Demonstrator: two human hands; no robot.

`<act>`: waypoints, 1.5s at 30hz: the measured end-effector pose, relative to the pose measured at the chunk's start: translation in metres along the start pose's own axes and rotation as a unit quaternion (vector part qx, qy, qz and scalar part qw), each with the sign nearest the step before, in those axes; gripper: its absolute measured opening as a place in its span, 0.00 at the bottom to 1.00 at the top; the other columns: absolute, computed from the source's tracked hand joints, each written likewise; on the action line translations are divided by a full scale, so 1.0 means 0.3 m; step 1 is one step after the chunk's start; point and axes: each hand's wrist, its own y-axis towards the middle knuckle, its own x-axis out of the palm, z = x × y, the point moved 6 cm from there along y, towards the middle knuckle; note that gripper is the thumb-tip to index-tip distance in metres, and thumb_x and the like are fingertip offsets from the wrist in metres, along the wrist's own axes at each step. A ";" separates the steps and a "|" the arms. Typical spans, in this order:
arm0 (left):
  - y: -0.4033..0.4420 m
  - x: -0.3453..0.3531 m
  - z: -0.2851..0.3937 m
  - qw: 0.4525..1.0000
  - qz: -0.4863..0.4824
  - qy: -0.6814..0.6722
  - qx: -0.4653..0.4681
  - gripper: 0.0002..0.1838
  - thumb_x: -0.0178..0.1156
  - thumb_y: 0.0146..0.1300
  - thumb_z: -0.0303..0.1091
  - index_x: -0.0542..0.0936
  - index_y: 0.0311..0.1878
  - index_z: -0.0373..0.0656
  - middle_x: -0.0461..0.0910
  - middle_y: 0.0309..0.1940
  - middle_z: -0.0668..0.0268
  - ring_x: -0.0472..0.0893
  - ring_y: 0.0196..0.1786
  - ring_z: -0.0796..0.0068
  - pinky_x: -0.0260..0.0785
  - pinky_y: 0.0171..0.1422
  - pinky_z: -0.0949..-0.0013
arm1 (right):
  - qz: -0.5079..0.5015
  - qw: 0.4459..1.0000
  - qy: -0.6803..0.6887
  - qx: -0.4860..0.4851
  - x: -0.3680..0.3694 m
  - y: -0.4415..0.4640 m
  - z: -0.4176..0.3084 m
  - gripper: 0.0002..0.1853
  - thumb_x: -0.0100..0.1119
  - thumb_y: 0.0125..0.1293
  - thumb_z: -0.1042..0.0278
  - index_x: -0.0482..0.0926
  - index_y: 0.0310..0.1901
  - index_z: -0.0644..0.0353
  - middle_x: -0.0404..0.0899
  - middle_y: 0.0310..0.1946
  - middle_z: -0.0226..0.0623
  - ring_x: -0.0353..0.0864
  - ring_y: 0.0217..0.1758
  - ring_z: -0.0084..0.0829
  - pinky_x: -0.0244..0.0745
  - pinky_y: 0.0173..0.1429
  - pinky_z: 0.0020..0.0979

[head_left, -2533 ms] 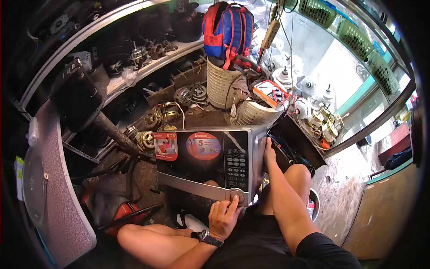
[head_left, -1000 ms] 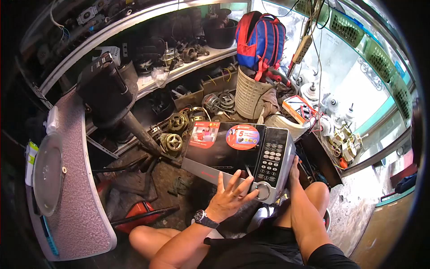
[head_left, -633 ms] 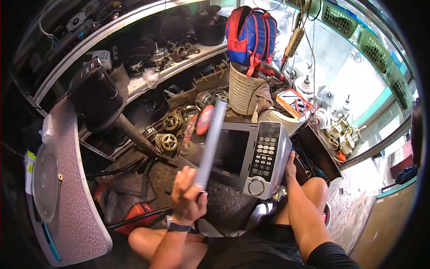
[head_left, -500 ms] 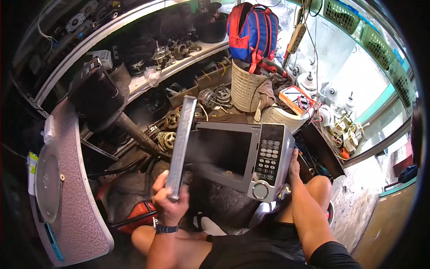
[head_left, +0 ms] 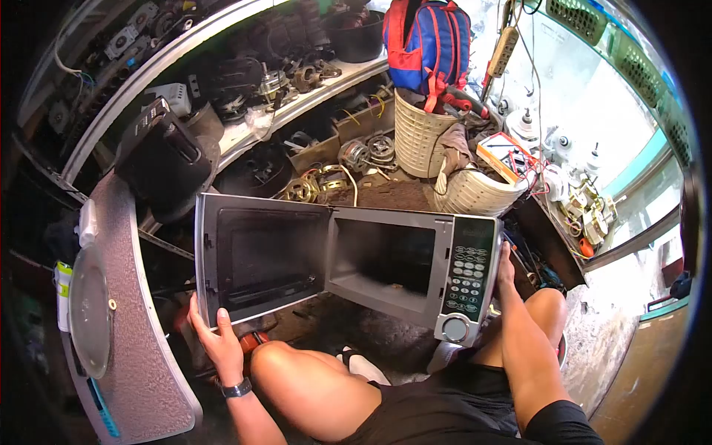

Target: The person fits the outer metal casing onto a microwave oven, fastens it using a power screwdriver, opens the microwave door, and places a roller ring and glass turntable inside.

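A grey microwave oven (head_left: 436,300) stands before me, tilted slightly, its dark cavity showing. Its keypad and round dial are on the right. The microwave door (head_left: 267,256) is swung wide to the left, inner face toward me. My left hand (head_left: 220,345) holds the door's lower left corner, thumb in front and fingers at the outer edge. Against the oven's right side, my right hand (head_left: 506,271) grips the casing; some of its fingers are hidden behind it.
On the left, a speckled panel (head_left: 159,371) carries a round glass plate (head_left: 89,311). A black appliance (head_left: 165,159) stands behind it. Motors (head_left: 356,156) and a ribbed bin (head_left: 421,141) with a backpack (head_left: 430,52) are at the back. An orange box (head_left: 506,157) sits right.
My left hand has moved left and down with the door, which was edge-on and now stands wide open. The view has shifted slightly; my right hand stays at the oven's side.
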 end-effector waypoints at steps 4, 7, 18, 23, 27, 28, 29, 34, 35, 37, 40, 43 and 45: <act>0.027 0.015 -0.102 0.998 0.037 -0.025 -0.055 0.35 0.56 0.71 0.27 0.58 0.80 0.35 0.61 0.78 0.51 0.62 0.79 0.57 0.50 0.84 0.56 | 0.034 0.999 0.009 -0.023 0.002 0.159 0.090 0.54 0.50 0.62 0.14 0.85 0.54 0.70 0.85 0.50 0.44 0.80 0.54 0.36 0.71 0.65 0.35; 0.033 0.016 -0.122 0.996 0.061 -0.048 -0.035 0.40 0.62 0.69 0.31 0.56 0.80 0.36 0.60 0.78 0.48 0.60 0.80 0.54 0.50 0.84 0.55 | -0.078 0.979 0.186 -0.028 0.091 0.331 0.202 0.48 0.61 0.60 0.20 0.85 0.56 0.66 0.85 0.48 0.41 0.81 0.52 0.34 0.72 0.65 0.32; -0.212 -0.151 0.000 0.982 -0.072 0.175 0.026 0.36 0.65 0.69 0.32 0.62 0.78 0.38 0.62 0.75 0.46 0.70 0.74 0.48 0.63 0.78 0.51 | -0.322 0.883 0.339 -0.044 0.184 0.324 -0.003 0.35 0.43 0.76 0.33 0.79 0.64 0.57 0.83 0.58 0.40 0.83 0.56 0.42 0.78 0.63 0.45; -0.359 -0.531 0.178 0.866 -0.445 -0.199 0.108 0.29 0.66 0.68 0.35 0.72 0.70 0.35 0.77 0.62 0.48 0.80 0.63 0.52 0.68 0.72 0.47 | -0.334 0.884 0.324 -0.053 0.177 0.301 -0.003 0.34 0.40 0.77 0.35 0.78 0.66 0.56 0.83 0.57 0.41 0.85 0.54 0.43 0.81 0.60 0.46; -0.078 -0.936 0.444 0.969 -0.015 0.226 0.100 0.25 0.66 0.71 0.38 0.73 0.66 0.39 0.79 0.53 0.55 0.82 0.41 0.73 0.79 0.43 0.66 | -0.360 0.876 0.311 -0.078 0.179 0.306 -0.001 0.34 0.37 0.78 0.36 0.77 0.67 0.54 0.84 0.57 0.42 0.86 0.53 0.43 0.84 0.59 0.47; -0.026 -0.965 0.373 0.965 0.111 0.238 0.005 0.26 0.65 0.73 0.40 0.71 0.67 0.39 0.77 0.55 0.56 0.82 0.39 0.74 0.78 0.39 0.69 | -0.377 0.870 0.302 -0.100 0.177 0.308 -0.005 0.33 0.37 0.78 0.36 0.77 0.67 0.54 0.84 0.57 0.42 0.86 0.53 0.43 0.84 0.58 0.47; 0.020 -0.989 0.307 0.967 0.121 0.217 -0.055 0.30 0.66 0.72 0.42 0.68 0.69 0.39 0.76 0.56 0.55 0.82 0.37 0.72 0.79 0.40 0.69 | -0.332 0.894 0.289 -0.079 0.164 0.319 -0.004 0.32 0.33 0.79 0.40 0.74 0.68 0.55 0.85 0.54 0.43 0.87 0.49 0.42 0.84 0.56 0.42; 0.101 -1.052 0.064 0.980 0.148 0.013 -0.134 0.38 0.64 0.74 0.42 0.53 0.77 0.44 0.64 0.69 0.48 0.85 0.49 0.62 0.82 0.47 0.64 | -0.302 0.898 0.319 -0.017 0.172 0.307 0.025 0.35 0.33 0.79 0.38 0.80 0.61 0.61 0.86 0.52 0.44 0.88 0.48 0.41 0.84 0.57 0.41; 0.116 -1.040 0.048 0.980 0.147 0.013 -0.133 0.38 0.64 0.74 0.42 0.53 0.77 0.44 0.64 0.69 0.48 0.85 0.49 0.62 0.82 0.47 0.64 | -0.315 0.897 0.310 -0.026 0.168 0.307 0.015 0.36 0.33 0.79 0.38 0.80 0.61 0.62 0.86 0.52 0.44 0.88 0.48 0.42 0.84 0.58 0.41; 0.133 -1.033 0.034 0.975 0.191 -0.056 -0.094 0.39 0.63 0.74 0.38 0.51 0.78 0.44 0.57 0.75 0.46 0.79 0.62 0.52 0.80 0.55 0.55 | -0.312 0.887 0.342 -0.001 0.195 0.296 0.004 0.34 0.34 0.79 0.40 0.81 0.60 0.62 0.86 0.50 0.44 0.88 0.46 0.40 0.83 0.56 0.39; 0.148 -1.019 0.069 0.946 0.215 -0.203 -0.135 0.41 0.63 0.73 0.34 0.47 0.79 0.46 0.52 0.77 0.46 0.75 0.67 0.49 0.77 0.60 0.48 | -0.304 0.891 0.337 -0.006 0.195 0.290 0.012 0.34 0.34 0.79 0.40 0.81 0.60 0.63 0.86 0.49 0.43 0.87 0.45 0.40 0.83 0.56 0.39; 0.166 -1.009 0.043 0.920 0.222 -0.271 -0.178 0.45 0.63 0.71 0.30 0.43 0.81 0.48 0.57 0.74 0.48 0.77 0.63 0.51 0.77 0.57 0.48 | -0.292 0.898 0.330 -0.011 0.181 0.297 0.016 0.34 0.35 0.79 0.41 0.81 0.60 0.63 0.86 0.49 0.43 0.87 0.45 0.40 0.83 0.56 0.39; 0.186 -1.002 0.030 0.916 0.207 -0.290 -0.185 0.47 0.64 0.70 0.28 0.43 0.81 0.47 0.63 0.70 0.50 0.78 0.59 0.55 0.77 0.53 0.54 | -0.279 0.903 0.327 -0.014 0.170 0.299 0.019 0.34 0.35 0.79 0.41 0.81 0.60 0.63 0.86 0.49 0.43 0.87 0.45 0.40 0.82 0.56 0.39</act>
